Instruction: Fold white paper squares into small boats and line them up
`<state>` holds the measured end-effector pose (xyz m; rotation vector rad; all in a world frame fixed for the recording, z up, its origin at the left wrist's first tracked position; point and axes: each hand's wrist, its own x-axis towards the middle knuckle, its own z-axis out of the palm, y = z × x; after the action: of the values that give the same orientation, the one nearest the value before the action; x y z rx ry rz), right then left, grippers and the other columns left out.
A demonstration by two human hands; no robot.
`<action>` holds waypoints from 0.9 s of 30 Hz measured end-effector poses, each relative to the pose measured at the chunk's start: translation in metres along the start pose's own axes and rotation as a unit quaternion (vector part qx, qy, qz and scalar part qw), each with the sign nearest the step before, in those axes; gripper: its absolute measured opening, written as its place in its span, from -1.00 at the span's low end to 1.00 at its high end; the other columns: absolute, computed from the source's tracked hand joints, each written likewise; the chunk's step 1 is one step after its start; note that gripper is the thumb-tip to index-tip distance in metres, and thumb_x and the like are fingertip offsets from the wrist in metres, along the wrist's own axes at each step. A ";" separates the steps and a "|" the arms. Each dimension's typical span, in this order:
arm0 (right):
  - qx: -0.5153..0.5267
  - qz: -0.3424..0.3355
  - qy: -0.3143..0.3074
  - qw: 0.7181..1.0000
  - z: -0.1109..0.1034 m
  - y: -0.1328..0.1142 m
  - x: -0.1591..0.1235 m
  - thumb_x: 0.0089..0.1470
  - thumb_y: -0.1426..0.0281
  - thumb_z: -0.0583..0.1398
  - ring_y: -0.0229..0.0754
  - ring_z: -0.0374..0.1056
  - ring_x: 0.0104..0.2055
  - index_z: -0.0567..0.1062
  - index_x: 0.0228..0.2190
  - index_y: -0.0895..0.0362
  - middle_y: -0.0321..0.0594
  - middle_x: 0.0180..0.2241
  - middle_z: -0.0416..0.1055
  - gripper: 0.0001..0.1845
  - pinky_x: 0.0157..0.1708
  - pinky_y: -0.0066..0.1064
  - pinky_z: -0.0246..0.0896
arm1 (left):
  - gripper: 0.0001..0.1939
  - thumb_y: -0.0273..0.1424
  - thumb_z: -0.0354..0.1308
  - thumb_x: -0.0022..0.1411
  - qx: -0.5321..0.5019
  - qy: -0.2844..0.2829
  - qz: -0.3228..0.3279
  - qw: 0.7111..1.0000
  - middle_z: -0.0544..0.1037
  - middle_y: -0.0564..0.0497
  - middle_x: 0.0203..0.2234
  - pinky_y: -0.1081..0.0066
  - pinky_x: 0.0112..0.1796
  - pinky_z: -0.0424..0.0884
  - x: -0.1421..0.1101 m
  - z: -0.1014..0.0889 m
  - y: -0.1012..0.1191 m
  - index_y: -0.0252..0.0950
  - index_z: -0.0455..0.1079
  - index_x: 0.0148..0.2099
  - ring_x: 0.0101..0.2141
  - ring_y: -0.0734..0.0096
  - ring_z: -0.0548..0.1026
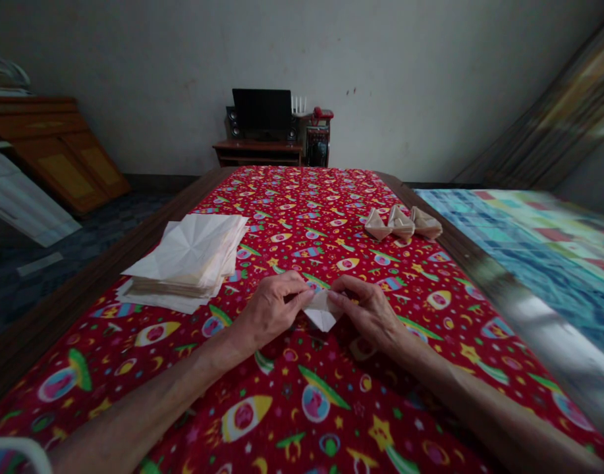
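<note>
Over red printed cloth (pixel 302 368), left fingers (pixel 298 302) and right fingers (pixel 343 303) pinch creased, pointed paper (pixel 322 316).

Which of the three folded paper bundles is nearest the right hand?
The leftmost bundle, at the row's left end, is nearest the right hand; the middle bundle and rightmost bundle lie farther to the right.

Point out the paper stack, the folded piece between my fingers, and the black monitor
Paper stack (pixel 189 246): head view, middle of its top.
Folded piece (pixel 323 314): head view, near its visible middle.
Monitor (pixel 262 110): head view, middle of its dark screen.
</note>
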<state>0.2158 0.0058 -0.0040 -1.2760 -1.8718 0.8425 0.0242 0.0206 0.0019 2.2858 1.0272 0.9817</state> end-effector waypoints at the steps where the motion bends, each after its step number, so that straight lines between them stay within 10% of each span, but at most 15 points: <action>1: -0.005 -0.005 0.001 1.000 0.000 -0.001 0.001 0.10 0.32 0.10 -0.30 0.20 -0.50 0.39 -0.50 0.13 -0.35 -0.56 0.28 -0.80 -0.50 -0.48 0.07 | -0.76 -0.47 0.02 0.27 0.002 0.003 0.006 1.000 0.43 0.04 -0.49 0.52 -0.35 0.28 0.000 0.001 -0.001 -0.34 0.40 -0.44 -0.42 0.50 0.40; 9: -0.072 -0.100 0.024 0.992 0.003 0.000 0.002 0.11 0.37 0.11 -0.30 0.18 -0.48 0.40 -0.50 0.13 -0.33 -0.55 0.28 -0.82 -0.47 -0.49 0.05 | -0.82 -0.42 0.10 0.24 0.008 0.022 -0.001 1.000 0.46 0.04 -0.50 0.52 -0.38 0.30 0.002 0.005 0.001 -0.31 0.41 -0.42 -0.45 0.50 0.41; 27: -0.012 -0.085 0.069 0.994 0.004 -0.001 0.000 0.14 0.38 0.09 -0.30 0.19 -0.48 0.34 -0.48 0.12 -0.33 -0.53 0.28 -0.83 -0.46 -0.48 0.09 | -0.78 -0.45 0.04 0.24 0.037 0.068 0.007 0.997 0.39 0.06 -0.53 0.51 -0.40 0.27 -0.001 0.001 0.005 -0.30 0.31 -0.47 -0.46 0.48 0.37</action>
<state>0.2121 0.0047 -0.0048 -1.1397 -1.8540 0.6276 0.0271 0.0170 0.0041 2.3148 1.1207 1.1360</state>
